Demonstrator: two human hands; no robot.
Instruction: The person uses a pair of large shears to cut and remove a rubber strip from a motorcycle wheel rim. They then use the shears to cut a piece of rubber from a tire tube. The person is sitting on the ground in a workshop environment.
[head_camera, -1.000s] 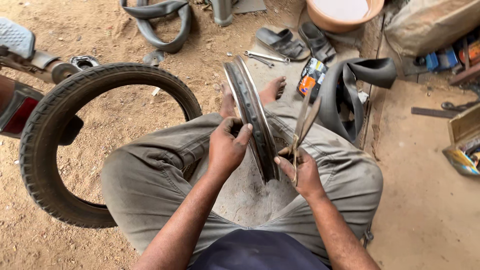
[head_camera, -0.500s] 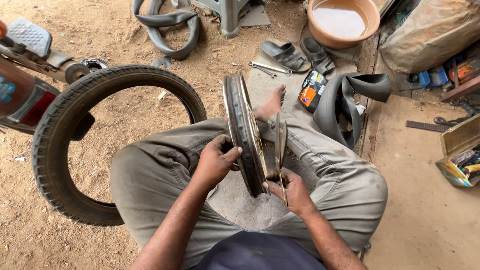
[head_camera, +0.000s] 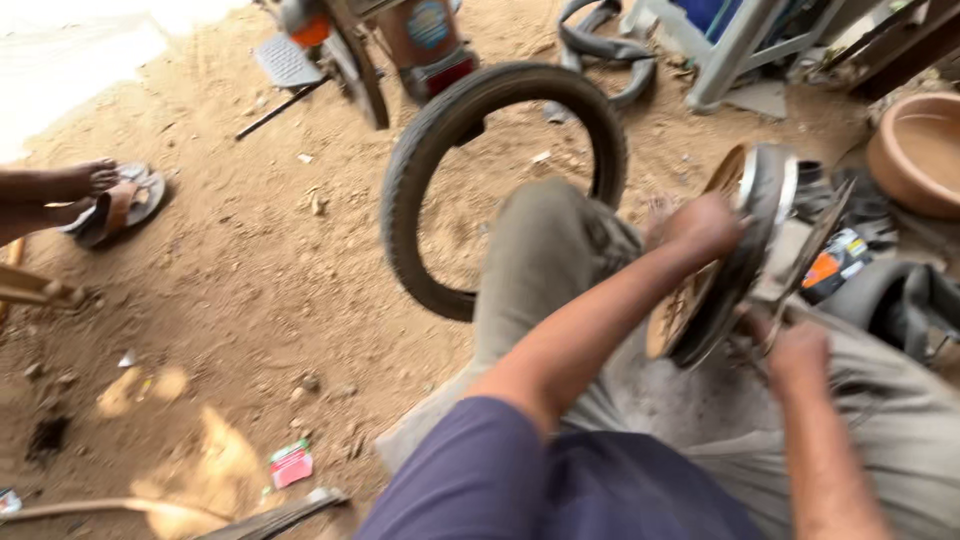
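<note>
Between the person's spread knees, upright on the ground, stands a round spoked metal wheel rim with a black rubber strip around it (head_camera: 725, 270). The left hand (head_camera: 705, 228) is clamped over the rim's upper edge, fingers curled down its far side, steadying it. The right hand (head_camera: 797, 358) sits low beside the rim, closed around the handle of a thin flat metal tyre lever (head_camera: 812, 252) that slants up along the rim's right face; motion blur hides where its tip bears.

Judging by this grip, the step in hand is levering at the rim's edge while the other hand braces the wheel. The next move seems to call for a firm hold on top and a short, controlled pry, so the lever does not slip off the metal.

Just beyond the left hand, a bare black rubber tyre (head_camera: 500, 180) stands leaning on the sandy floor. Right of the right hand lies a dark folded inner tube (head_camera: 905, 300). Farther off sits a brown clay basin (head_camera: 915, 150), and far to the left another person's sandalled foot (head_camera: 100, 195).
</note>
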